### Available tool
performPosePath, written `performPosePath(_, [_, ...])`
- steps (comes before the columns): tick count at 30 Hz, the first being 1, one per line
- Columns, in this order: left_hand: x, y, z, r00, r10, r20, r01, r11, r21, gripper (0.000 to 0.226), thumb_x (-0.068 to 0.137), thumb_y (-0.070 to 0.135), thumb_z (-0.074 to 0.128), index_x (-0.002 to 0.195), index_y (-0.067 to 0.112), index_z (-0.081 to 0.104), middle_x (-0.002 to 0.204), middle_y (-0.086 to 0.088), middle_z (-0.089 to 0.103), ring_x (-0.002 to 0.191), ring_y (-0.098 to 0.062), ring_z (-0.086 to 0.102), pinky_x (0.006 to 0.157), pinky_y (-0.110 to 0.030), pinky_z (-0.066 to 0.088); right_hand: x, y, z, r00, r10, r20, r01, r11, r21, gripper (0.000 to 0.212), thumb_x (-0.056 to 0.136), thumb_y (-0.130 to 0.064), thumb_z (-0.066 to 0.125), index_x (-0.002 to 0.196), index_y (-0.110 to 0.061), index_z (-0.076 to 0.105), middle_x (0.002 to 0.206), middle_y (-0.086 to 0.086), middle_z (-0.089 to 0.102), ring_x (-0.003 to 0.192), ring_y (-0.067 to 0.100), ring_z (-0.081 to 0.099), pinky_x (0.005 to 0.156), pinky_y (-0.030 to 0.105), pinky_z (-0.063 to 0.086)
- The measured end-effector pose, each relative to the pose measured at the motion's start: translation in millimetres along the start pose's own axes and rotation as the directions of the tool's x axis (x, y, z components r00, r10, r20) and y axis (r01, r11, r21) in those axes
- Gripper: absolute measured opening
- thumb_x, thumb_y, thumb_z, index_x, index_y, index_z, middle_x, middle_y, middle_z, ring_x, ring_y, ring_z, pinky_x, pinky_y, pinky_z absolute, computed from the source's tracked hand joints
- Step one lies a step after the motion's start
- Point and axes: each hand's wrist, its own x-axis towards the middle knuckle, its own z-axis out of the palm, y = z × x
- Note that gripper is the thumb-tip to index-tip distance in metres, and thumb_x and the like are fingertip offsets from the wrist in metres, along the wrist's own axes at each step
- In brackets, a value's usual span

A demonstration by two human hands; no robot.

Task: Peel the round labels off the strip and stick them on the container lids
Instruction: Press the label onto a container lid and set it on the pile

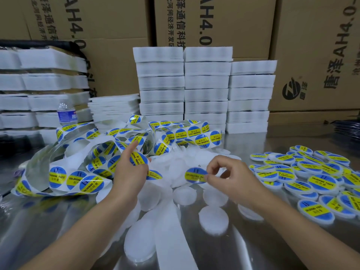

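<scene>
A long tangled strip (81, 180) of round blue-and-yellow labels sprawls over the left and middle of the metal table. My left hand (130, 170) grips the strip's end, where a label bends over my fingers and my index finger sticks out. My right hand (228, 176) pinches one peeled label (194, 175) by its right edge, just above a heap of plain white lids (185, 191). Labelled lids (311, 180) are piled at the right.
White foam trays (204, 90) are stacked at the back and at the far left. Cardboard boxes (311, 55) form a wall behind them. A water bottle (67, 112) stands at the back left. Empty white backing strip (167, 227) trails toward me across the table (253, 250).
</scene>
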Motion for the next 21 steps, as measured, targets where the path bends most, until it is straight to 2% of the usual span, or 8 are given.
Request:
performPosePath(3, [-1,1,-1,0.999,0.032,-0.007,-0.032,0.999,-0.028,0.08,0.079,-0.012,0.045,0.134,0.045,0.042,0.089,0.017,0.052,0.047,-0.012,0.046,0.041,-0.021,0.038,8,7,-4,0.986,0.136,-0.099,-0.135,0.991,0.016,0.015,0.078,-0.014,0.067,0.067,-0.023,0.061,0.065,-0.01,0.057,0.06,0.006,0.049,0.056,0.019,0.038])
performPosePath(6, [-1,1,-3,0.998,0.059,-0.017,-0.06,0.996,-0.067,0.084,0.078,-0.01,0.05,0.134,0.051,0.039,0.12,0.012,0.05,0.039,0.002,0.047,0.035,-0.017,0.038,13,13,-7,0.961,0.251,-0.114,-0.261,0.961,-0.088,0.017,0.079,-0.02,0.067,0.093,-0.029,0.063,0.069,-0.011,0.059,0.065,0.01,0.051,0.059,0.019,0.038])
performPosePath(9, [2,0,-5,0.996,0.086,-0.026,-0.089,0.991,-0.099,0.076,0.084,0.001,0.06,0.137,0.048,0.035,0.136,0.017,0.04,0.077,0.025,0.051,0.065,-0.02,0.048,11,16,-10,0.954,0.298,-0.043,-0.3,0.923,-0.24,0.05,0.075,-0.034,0.07,0.121,-0.04,0.049,0.083,-0.014,0.061,0.07,0.001,0.053,0.067,0.022,0.041])
performPosePath(11, [4,1,-7,0.996,0.081,-0.035,-0.085,0.988,-0.128,0.074,0.085,0.006,0.064,0.14,0.045,0.034,0.145,0.011,0.04,0.121,0.01,0.042,0.084,-0.026,0.041,8,15,-10,0.953,0.301,0.033,-0.274,0.904,-0.327,0.07,0.069,-0.047,0.072,0.13,-0.047,0.038,0.092,-0.018,0.058,0.077,-0.002,0.053,0.07,0.02,0.039])
performPosePath(12, [5,2,-7,0.997,0.07,-0.036,-0.075,0.986,-0.146,0.073,0.086,0.006,0.064,0.14,0.044,0.034,0.145,0.008,0.042,0.125,0.002,0.045,0.086,-0.027,0.04,6,15,-9,0.954,0.293,0.068,-0.246,0.891,-0.382,0.078,0.066,-0.053,0.072,0.133,-0.049,0.032,0.095,-0.02,0.056,0.08,-0.001,0.052,0.072,0.019,0.038])
performPosePath(16, [4,4,-8,0.997,0.073,-0.008,-0.073,0.978,-0.196,0.071,0.092,-0.003,0.052,0.138,0.048,0.034,0.137,0.016,0.038,0.076,-0.008,0.072,0.076,-0.039,0.055,-1,16,2,0.963,0.214,0.161,-0.077,0.797,-0.599,0.094,0.064,-0.063,0.068,0.141,-0.048,0.016,0.108,-0.018,0.05,0.097,0.006,0.047,0.083,0.022,0.031])
performPosePath(19, [-1,6,-8,0.99,0.142,0.02,-0.141,0.989,-0.052,0.076,0.092,-0.006,0.046,0.13,0.059,0.035,0.133,0.023,0.033,0.083,-0.04,0.069,0.073,-0.054,0.053,-5,15,7,0.961,0.206,0.185,-0.058,0.804,-0.591,0.09,0.07,-0.059,0.066,0.142,-0.045,0.014,0.11,-0.016,0.047,0.11,0.011,0.045,0.088,0.025,0.032])
performPosePath(21, [-2,5,-6,0.979,0.193,0.072,-0.194,0.981,0.004,0.074,0.092,-0.008,0.043,0.12,0.06,0.043,0.135,0.022,0.035,0.079,-0.032,0.071,0.069,-0.047,0.054,-5,17,10,0.965,0.194,0.177,-0.059,0.817,-0.574,0.085,0.073,-0.052,0.065,0.143,-0.043,0.016,0.111,-0.015,0.047,0.11,0.012,0.045,0.087,0.024,0.034])
